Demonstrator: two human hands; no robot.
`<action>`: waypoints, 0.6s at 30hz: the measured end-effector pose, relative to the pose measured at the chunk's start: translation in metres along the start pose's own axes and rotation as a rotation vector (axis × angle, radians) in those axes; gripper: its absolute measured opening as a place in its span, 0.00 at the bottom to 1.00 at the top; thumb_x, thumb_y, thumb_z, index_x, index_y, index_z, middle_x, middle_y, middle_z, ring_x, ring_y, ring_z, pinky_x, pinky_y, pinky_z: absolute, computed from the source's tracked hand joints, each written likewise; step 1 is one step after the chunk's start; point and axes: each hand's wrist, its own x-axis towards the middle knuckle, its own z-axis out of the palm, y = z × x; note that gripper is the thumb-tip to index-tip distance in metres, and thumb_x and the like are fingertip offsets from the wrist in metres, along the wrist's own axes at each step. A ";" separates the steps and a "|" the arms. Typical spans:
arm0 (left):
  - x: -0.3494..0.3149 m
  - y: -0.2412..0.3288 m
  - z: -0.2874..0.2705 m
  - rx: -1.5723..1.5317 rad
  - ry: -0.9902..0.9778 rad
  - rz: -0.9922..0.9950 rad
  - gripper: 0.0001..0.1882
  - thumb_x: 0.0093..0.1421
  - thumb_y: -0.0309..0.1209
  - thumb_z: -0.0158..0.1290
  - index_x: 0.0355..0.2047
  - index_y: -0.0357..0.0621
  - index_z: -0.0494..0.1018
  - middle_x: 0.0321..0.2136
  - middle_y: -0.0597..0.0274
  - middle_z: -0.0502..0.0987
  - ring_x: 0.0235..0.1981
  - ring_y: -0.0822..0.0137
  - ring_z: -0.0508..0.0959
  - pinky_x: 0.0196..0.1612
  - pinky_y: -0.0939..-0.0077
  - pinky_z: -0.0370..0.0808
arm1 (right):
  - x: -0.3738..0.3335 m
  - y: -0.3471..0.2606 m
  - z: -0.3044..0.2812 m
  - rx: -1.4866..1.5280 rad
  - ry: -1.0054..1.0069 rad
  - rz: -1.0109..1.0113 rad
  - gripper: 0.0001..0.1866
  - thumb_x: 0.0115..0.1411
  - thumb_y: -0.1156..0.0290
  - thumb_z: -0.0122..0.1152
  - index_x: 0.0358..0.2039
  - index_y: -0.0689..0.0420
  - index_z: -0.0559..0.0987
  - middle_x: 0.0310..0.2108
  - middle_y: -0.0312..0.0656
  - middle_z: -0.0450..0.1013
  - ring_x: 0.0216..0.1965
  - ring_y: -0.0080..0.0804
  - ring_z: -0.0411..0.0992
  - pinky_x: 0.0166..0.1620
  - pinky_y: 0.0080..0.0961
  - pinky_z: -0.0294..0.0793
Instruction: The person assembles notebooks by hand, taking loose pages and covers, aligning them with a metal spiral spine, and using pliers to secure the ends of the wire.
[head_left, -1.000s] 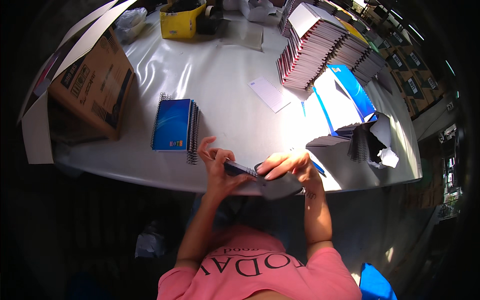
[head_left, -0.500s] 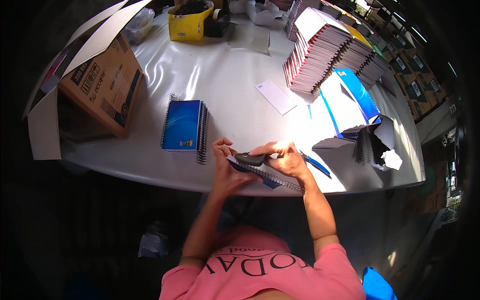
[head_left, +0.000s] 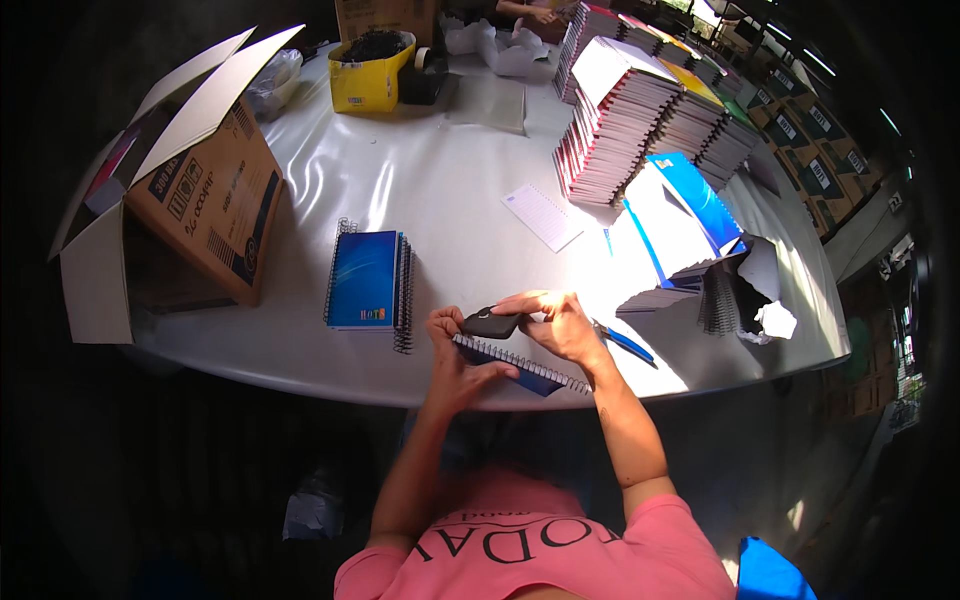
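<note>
A spiral-bound notebook [head_left: 535, 380] with a dark blue cover is tilted at the table's near edge, its wire coil facing up. My left hand [head_left: 458, 368] is closed round its left end, thumb across the cover. In my right hand [head_left: 562, 328] is a smooth black rounded object [head_left: 490, 323], pressed near the coil's left end; its exact kind is unclear. My left fingertips reach up beside this black object. Just right of my right hand lies a blue-handled tool [head_left: 628, 345], its head partly hidden. Left of my hands sits a small stack of blue spiral notebooks [head_left: 364, 280].
An open cardboard box [head_left: 215, 215] stands at left. At the back is a yellow container [head_left: 365, 85] of black coils. Tall notebook stacks [head_left: 615, 125] and blue covers [head_left: 697, 205] occupy the right, with a loose lined sheet [head_left: 542, 217] nearby. Another person's hand [head_left: 543, 14] shows far back.
The whole view has shifted, so the table sits slightly lower. The notebook is turned to show more of its blue cover and coil. Both hands keep their holds.
</note>
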 end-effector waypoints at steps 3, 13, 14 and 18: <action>-0.008 -0.011 -0.004 -0.572 0.083 -0.275 0.30 0.47 0.32 0.67 0.41 0.43 0.57 0.35 0.64 0.60 0.39 0.71 0.63 0.47 0.79 0.63 | -0.015 -0.008 -0.017 -0.275 0.068 0.037 0.31 0.48 0.79 0.55 0.55 0.48 0.70 0.53 0.47 0.69 0.55 0.43 0.66 0.57 0.32 0.65; 0.000 0.049 0.002 -0.417 0.342 -0.208 0.35 0.52 0.18 0.59 0.58 0.43 0.58 0.33 0.60 0.76 0.40 0.68 0.76 0.49 0.73 0.69 | -0.130 0.023 -0.010 -0.907 0.448 0.336 0.21 0.58 0.60 0.56 0.52 0.50 0.73 0.52 0.38 0.66 0.56 0.40 0.60 0.53 0.58 0.54; 0.000 0.053 0.004 -0.420 0.378 -0.195 0.36 0.51 0.17 0.60 0.59 0.43 0.57 0.32 0.61 0.76 0.40 0.67 0.76 0.50 0.72 0.70 | -0.131 0.023 -0.010 -0.892 0.435 0.366 0.20 0.59 0.61 0.55 0.52 0.50 0.73 0.51 0.38 0.67 0.55 0.40 0.61 0.53 0.57 0.55; -0.002 0.055 0.008 -0.356 0.437 -0.147 0.40 0.49 0.15 0.60 0.61 0.43 0.54 0.26 0.65 0.72 0.40 0.66 0.77 0.52 0.68 0.69 | -0.117 -0.013 -0.002 -0.482 0.619 0.138 0.16 0.62 0.70 0.52 0.51 0.56 0.73 0.41 0.45 0.70 0.42 0.42 0.69 0.45 0.34 0.68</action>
